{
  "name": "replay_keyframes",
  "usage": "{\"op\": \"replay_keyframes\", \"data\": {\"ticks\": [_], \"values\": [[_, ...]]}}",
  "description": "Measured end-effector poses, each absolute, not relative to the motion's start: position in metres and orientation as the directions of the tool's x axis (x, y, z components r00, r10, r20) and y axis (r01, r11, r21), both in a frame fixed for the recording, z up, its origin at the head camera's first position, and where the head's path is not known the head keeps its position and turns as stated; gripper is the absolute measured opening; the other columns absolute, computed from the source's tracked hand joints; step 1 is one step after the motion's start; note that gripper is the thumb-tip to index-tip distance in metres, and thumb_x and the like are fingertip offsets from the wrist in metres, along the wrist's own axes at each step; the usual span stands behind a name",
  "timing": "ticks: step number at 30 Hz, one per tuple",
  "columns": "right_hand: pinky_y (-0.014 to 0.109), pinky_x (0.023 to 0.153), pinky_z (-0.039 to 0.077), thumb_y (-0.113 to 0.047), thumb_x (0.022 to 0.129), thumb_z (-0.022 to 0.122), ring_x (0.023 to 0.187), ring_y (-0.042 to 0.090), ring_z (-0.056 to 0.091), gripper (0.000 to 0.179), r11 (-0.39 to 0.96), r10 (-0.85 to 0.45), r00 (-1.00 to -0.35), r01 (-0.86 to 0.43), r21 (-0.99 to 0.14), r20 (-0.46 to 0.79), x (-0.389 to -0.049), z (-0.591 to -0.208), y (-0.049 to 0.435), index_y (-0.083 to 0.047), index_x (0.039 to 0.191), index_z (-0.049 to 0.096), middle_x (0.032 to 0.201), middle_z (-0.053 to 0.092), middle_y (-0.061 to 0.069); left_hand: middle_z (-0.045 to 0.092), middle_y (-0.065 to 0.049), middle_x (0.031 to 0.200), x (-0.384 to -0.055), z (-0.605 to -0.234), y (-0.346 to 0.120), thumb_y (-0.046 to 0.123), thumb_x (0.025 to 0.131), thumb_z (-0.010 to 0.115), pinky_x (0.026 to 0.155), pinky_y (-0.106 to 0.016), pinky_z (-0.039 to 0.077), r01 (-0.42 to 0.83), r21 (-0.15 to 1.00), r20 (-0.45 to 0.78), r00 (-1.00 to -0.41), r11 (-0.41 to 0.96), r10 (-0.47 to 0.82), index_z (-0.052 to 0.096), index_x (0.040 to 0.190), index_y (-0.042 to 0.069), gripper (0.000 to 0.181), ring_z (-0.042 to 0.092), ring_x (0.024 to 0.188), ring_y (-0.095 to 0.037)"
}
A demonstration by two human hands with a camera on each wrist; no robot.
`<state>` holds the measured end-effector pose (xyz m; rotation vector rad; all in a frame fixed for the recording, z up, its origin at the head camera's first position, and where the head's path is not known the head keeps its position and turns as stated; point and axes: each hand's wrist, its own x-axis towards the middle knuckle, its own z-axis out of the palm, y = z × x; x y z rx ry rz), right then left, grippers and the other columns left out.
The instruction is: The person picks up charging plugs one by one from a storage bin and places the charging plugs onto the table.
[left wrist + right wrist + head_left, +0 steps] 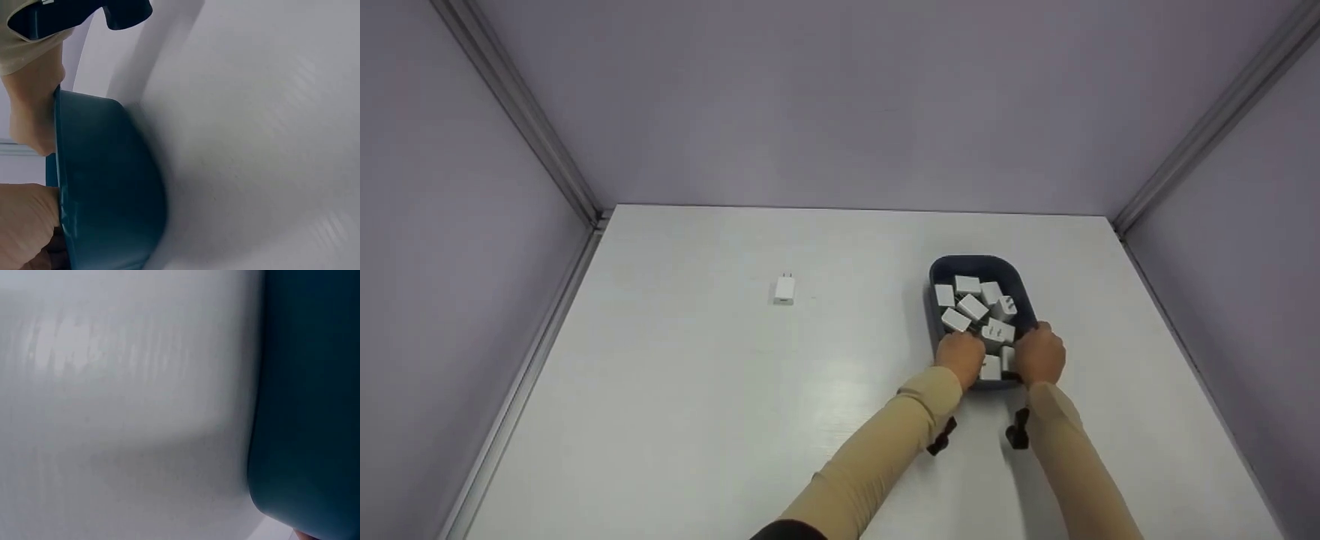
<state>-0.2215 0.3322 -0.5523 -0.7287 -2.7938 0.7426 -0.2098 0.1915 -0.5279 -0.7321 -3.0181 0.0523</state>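
Observation:
A dark blue plastic basin (975, 264) with rounded corners sits on the right half of the white table. Several white charger plugs (973, 307) lie jumbled inside it. My left hand (961, 358) grips its near left rim, and its fingers are partly hidden at the edge in the left wrist view. On the right rim, my right hand (1041, 354) holds the basin from the other side. One loose white charger (784, 289) lies on the table left of the basin, prongs pointing to the back wall. The right wrist view mostly shows the basin's side wall (309, 410).
The white tabletop (697, 390) ends at a pale back wall (847, 105), with side panels at left and right. Black wrist mounts (1018, 431) hang below both forearms, close to the basin's near end.

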Motion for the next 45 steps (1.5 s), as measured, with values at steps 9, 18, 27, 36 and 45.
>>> {"op": "replay_keyframes", "data": {"ticks": [9,18,27,36,45], "values": [[0.056,0.086,0.052,-0.009,0.098,0.034,0.105,0.051,0.062,0.041,0.756,0.497,-0.867,0.418,-0.504,0.026,-0.220,-0.550,0.332,0.018,0.124,0.051,0.112,0.061,0.040,0.074,0.012,0.085,-0.219,-0.553,0.206,0.037,0.089,0.062,0.068,-0.022,0.052,0.437,-0.082,0.051,-0.896,0.896,0.441,0.074,0.089,0.030,0.014,0.068,0.079,-0.007],[0.058,0.081,0.052,-0.009,0.097,0.036,0.098,0.053,0.063,0.040,0.776,0.489,-0.869,0.396,-0.491,0.071,-0.221,-0.552,0.334,0.019,0.121,0.052,0.107,0.062,0.041,0.074,0.012,0.091,-0.205,-0.529,0.193,0.040,0.089,0.062,0.074,-0.019,0.051,0.440,-0.064,0.077,-0.893,0.896,0.444,0.075,0.092,0.028,0.018,0.067,0.085,-0.006],[0.059,0.080,0.052,-0.007,0.096,0.037,0.097,0.054,0.063,0.040,0.775,0.478,-0.874,0.376,-0.508,0.082,-0.217,-0.554,0.340,0.021,0.120,0.052,0.107,0.061,0.043,0.073,0.005,0.090,-0.209,-0.544,0.192,0.032,0.085,0.066,0.076,-0.023,0.052,0.504,0.062,0.197,-0.852,0.861,0.485,0.073,0.091,0.019,0.016,0.066,0.086,-0.011],[0.057,0.082,0.051,-0.010,0.097,0.037,0.100,0.051,0.063,0.040,0.746,0.502,-0.864,0.407,-0.527,0.043,-0.220,-0.550,0.344,0.017,0.121,0.053,0.110,0.062,0.040,0.071,0.001,0.089,-0.210,-0.547,0.189,0.036,0.082,0.068,0.075,-0.025,0.053,0.569,0.116,0.329,-0.795,0.814,0.509,0.070,0.092,0.013,0.025,0.066,0.084,-0.013],[0.059,0.078,0.051,-0.008,0.096,0.037,0.095,0.054,0.063,0.039,0.774,0.481,-0.870,0.366,-0.517,0.103,-0.221,-0.553,0.341,0.019,0.118,0.055,0.104,0.062,0.042,0.071,0.001,0.091,-0.212,-0.550,0.186,0.037,0.084,0.067,0.080,-0.025,0.054,0.580,0.163,0.331,-0.794,0.798,0.510,0.069,0.096,0.012,0.028,0.067,0.089,-0.013]]}}
